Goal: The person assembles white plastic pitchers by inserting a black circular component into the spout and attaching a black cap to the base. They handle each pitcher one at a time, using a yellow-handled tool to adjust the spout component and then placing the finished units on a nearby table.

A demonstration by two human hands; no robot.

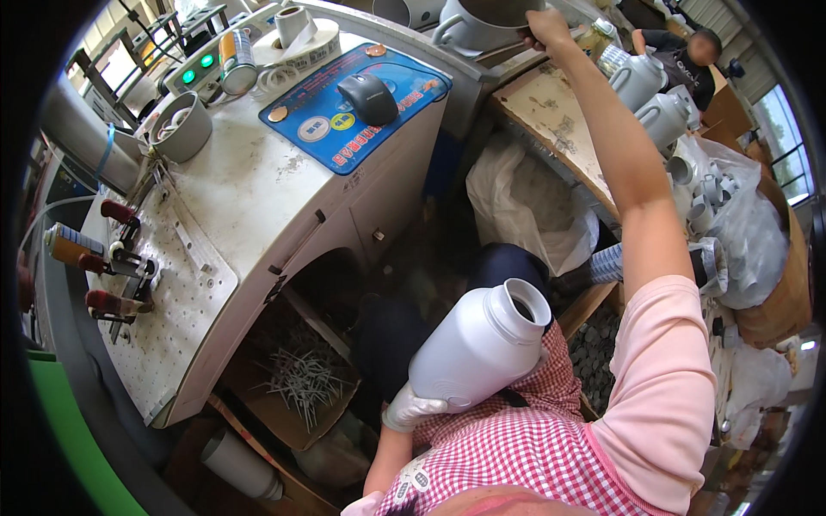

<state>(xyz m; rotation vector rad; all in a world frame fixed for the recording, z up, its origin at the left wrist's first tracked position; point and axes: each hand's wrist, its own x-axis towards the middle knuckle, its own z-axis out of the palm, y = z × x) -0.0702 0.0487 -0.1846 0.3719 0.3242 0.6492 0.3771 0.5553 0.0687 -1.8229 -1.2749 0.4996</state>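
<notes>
A smooth, light grey bottle-shaped vessel (469,353) with a wide round open neck rests tilted over my lap. My left hand (417,406), in a white glove, wraps round its lower part. My bare right hand (545,31) is stretched far forward, its fingers closed at the rim of a grey handled jug (483,29) at the top of the view. The exact grip of those fingers is partly hidden.
A white worktable (249,172) at the left carries a blue mat (323,112), a black mouse (368,97), a grey ring-shaped tub (181,129) and red-handled toggle clamps (120,267). Below is a box of thin sticks (301,378). At right, grey jugs (641,82) stand near another person (688,69).
</notes>
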